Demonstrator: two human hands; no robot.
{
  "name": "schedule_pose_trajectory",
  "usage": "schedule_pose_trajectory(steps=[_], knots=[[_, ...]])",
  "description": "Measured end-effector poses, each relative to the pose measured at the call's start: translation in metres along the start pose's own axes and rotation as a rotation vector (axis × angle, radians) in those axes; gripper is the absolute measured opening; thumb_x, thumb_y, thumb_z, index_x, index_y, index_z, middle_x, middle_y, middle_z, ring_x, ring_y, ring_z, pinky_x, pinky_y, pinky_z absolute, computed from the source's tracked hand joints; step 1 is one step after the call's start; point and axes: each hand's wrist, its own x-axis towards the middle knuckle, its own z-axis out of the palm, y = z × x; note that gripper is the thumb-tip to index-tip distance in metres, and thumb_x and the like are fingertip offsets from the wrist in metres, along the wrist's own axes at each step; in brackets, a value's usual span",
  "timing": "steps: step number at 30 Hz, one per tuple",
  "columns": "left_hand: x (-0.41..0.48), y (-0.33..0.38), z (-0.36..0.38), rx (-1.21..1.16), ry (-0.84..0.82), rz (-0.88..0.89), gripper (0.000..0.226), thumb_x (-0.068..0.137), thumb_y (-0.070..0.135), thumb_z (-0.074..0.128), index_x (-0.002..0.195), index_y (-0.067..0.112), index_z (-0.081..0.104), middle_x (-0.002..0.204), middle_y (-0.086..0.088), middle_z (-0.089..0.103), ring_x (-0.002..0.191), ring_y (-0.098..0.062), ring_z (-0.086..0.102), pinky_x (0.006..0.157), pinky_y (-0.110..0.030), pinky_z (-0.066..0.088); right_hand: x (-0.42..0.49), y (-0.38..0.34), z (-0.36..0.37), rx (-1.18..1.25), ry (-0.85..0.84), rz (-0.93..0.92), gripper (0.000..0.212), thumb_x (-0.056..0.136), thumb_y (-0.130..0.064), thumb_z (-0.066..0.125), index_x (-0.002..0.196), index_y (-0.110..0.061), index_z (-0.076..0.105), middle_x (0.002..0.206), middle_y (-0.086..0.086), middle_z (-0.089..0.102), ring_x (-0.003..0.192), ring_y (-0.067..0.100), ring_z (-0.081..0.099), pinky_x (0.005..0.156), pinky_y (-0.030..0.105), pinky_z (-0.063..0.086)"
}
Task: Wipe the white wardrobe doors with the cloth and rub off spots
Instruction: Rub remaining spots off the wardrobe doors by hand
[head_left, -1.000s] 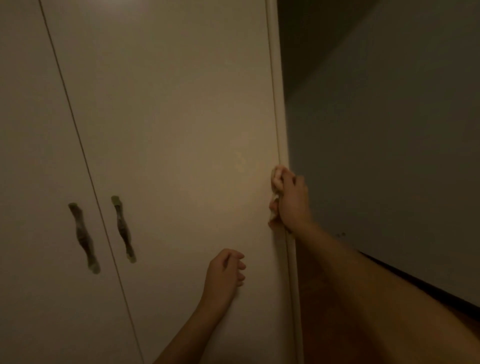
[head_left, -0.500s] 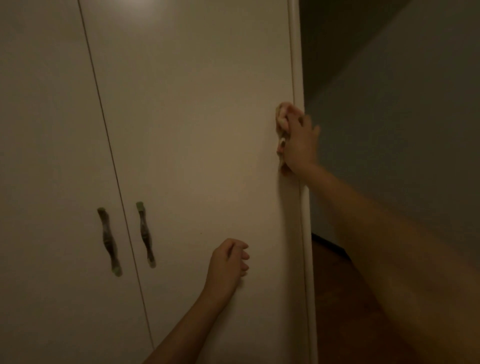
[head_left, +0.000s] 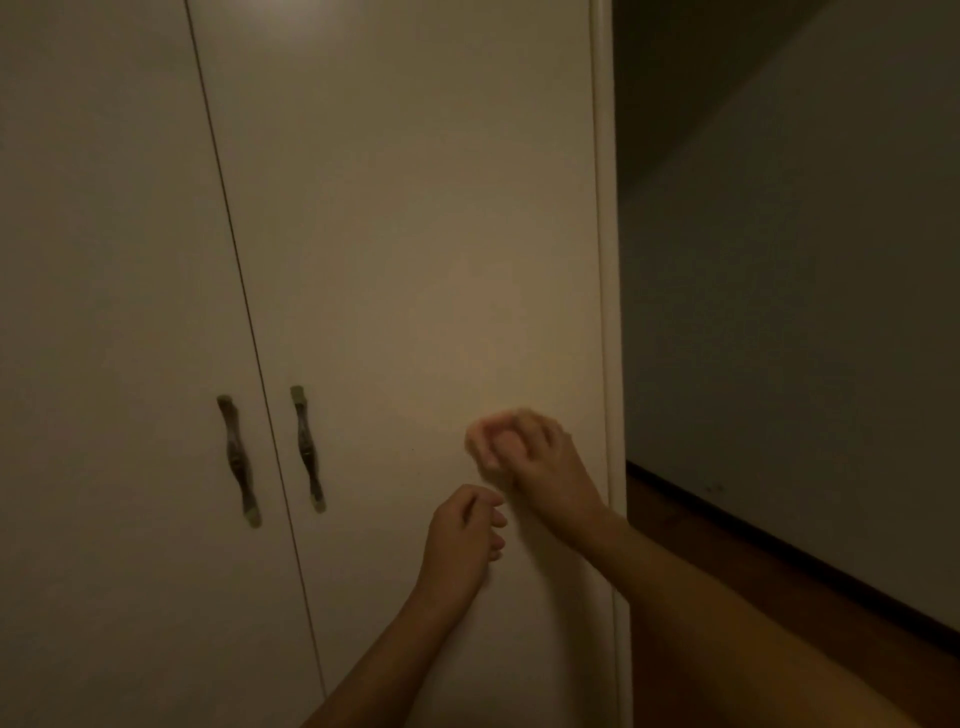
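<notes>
Two white wardrobe doors fill the left of the view: the right door (head_left: 415, 234) and the left door (head_left: 104, 260), split by a thin vertical gap. My right hand (head_left: 545, 467) presses a small pale pink cloth (head_left: 485, 441) against the lower right part of the right door; the hand and cloth are motion-blurred. My left hand (head_left: 462, 540) rests just below it against the same door, its fingers loosely curled with nothing in them.
Two dark curved metal handles (head_left: 236, 457) (head_left: 308, 447) hang either side of the gap. The wardrobe's rounded right edge (head_left: 605, 260) borders a dim wall (head_left: 805, 312) with a dark skirting board (head_left: 779, 561) and a brown floor (head_left: 701, 545).
My right hand with the cloth has come down from the door's right edge, where it had first slid upward, and moved left onto the door face. My left hand has stayed put.
</notes>
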Motion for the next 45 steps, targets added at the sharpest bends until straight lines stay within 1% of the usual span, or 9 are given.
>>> schedule_pose_trajectory(steps=[3, 6, 11, 15, 20, 25, 32, 41, 45], knots=[[0.000, 0.001, -0.006, 0.020, 0.004, 0.006, 0.028, 0.097, 0.005, 0.040, 0.076, 0.015, 0.057, 0.068, -0.007, 0.059, 0.049, -0.015, 0.051, 0.045, -0.023, 0.041, -0.021, 0.002, 0.015, -0.144, -0.057, -0.286, 0.046, 0.085, -0.020, 0.061, 0.129, -0.021, 0.049, 0.140, 0.020, 0.045, 0.107, 0.043, 0.054, 0.077, 0.048, 0.051], [0.004, 0.007, -0.013, 0.021, 0.012, 0.012, 0.026, 0.096, 0.004, 0.040, 0.080, 0.012, 0.059, 0.068, -0.006, 0.059, 0.048, -0.013, 0.050, 0.045, -0.022, 0.041, -0.006, 0.008, 0.004, -0.187, -0.046, -0.332, 0.040, 0.087, -0.021, 0.051, 0.127, -0.019, 0.053, 0.135, 0.022, 0.053, 0.103, 0.043, 0.058, 0.075, 0.046, 0.051], [0.018, 0.030, -0.013, 0.012, 0.013, 0.063, 0.029, 0.095, 0.000, 0.038, 0.080, 0.013, 0.060, 0.069, -0.006, 0.057, 0.049, -0.013, 0.049, 0.045, -0.021, 0.040, 0.057, 0.007, -0.033, -0.099, 0.039, -0.183, 0.043, 0.087, -0.019, 0.053, 0.130, -0.018, 0.054, 0.138, 0.014, 0.049, 0.110, 0.040, 0.052, 0.083, 0.048, 0.048], [0.031, 0.059, -0.014, 0.042, 0.009, 0.130, 0.028, 0.095, 0.005, 0.040, 0.079, 0.016, 0.060, 0.070, -0.004, 0.058, 0.050, -0.014, 0.050, 0.046, -0.021, 0.041, 0.117, 0.014, -0.067, -0.101, 0.073, -0.051, 0.067, 0.074, -0.009, 0.068, 0.137, -0.021, 0.047, 0.146, 0.013, 0.041, 0.120, 0.038, 0.044, 0.093, 0.046, 0.047], [0.046, 0.099, -0.021, 0.084, 0.023, 0.218, 0.023, 0.096, 0.011, 0.043, 0.081, 0.014, 0.060, 0.071, -0.003, 0.059, 0.051, -0.013, 0.052, 0.046, -0.021, 0.042, 0.188, 0.025, -0.101, -0.116, 0.178, 0.084, 0.044, 0.090, -0.018, 0.060, 0.132, -0.024, 0.049, 0.147, 0.011, 0.040, 0.116, 0.037, 0.045, 0.087, 0.047, 0.048], [0.057, 0.128, -0.034, 0.110, 0.055, 0.280, 0.022, 0.096, 0.013, 0.043, 0.089, 0.007, 0.062, 0.072, -0.003, 0.060, 0.053, -0.016, 0.054, 0.051, -0.025, 0.044, 0.211, 0.019, -0.111, -0.074, 0.212, 0.155, 0.048, 0.091, -0.018, 0.059, 0.137, -0.024, 0.045, 0.146, 0.012, 0.039, 0.119, 0.036, 0.042, 0.091, 0.051, 0.047], [0.060, 0.136, -0.051, 0.117, 0.083, 0.318, 0.023, 0.095, 0.012, 0.042, 0.084, 0.013, 0.062, 0.073, -0.003, 0.060, 0.054, -0.015, 0.055, 0.053, -0.028, 0.046, 0.161, -0.016, -0.079, -0.090, 0.158, 0.059, 0.053, 0.079, -0.011, 0.060, 0.129, -0.021, 0.050, 0.146, 0.015, 0.041, 0.110, 0.041, 0.045, 0.083, 0.047, 0.046], [0.021, 0.050, -0.080, 0.166, 0.102, 0.167, 0.022, 0.098, 0.013, 0.045, 0.084, 0.015, 0.061, 0.072, -0.001, 0.063, 0.058, -0.009, 0.058, 0.049, -0.018, 0.047, 0.027, -0.086, 0.015, -0.007, 0.079, -0.195, 0.038, 0.089, -0.036, 0.048, 0.125, -0.024, 0.053, 0.131, 0.016, 0.058, 0.109, 0.040, 0.056, 0.078, 0.043, 0.050], [0.003, 0.008, -0.091, 0.222, 0.112, 0.094, 0.024, 0.096, 0.011, 0.046, 0.076, 0.014, 0.059, 0.073, -0.007, 0.065, 0.065, -0.015, 0.060, 0.057, -0.025, 0.049, -0.020, -0.108, 0.047, 0.002, 0.011, -0.297, 0.030, 0.086, -0.035, 0.048, 0.110, -0.026, 0.063, 0.136, 0.014, 0.051, 0.111, 0.037, 0.055, 0.080, 0.041, 0.052]])
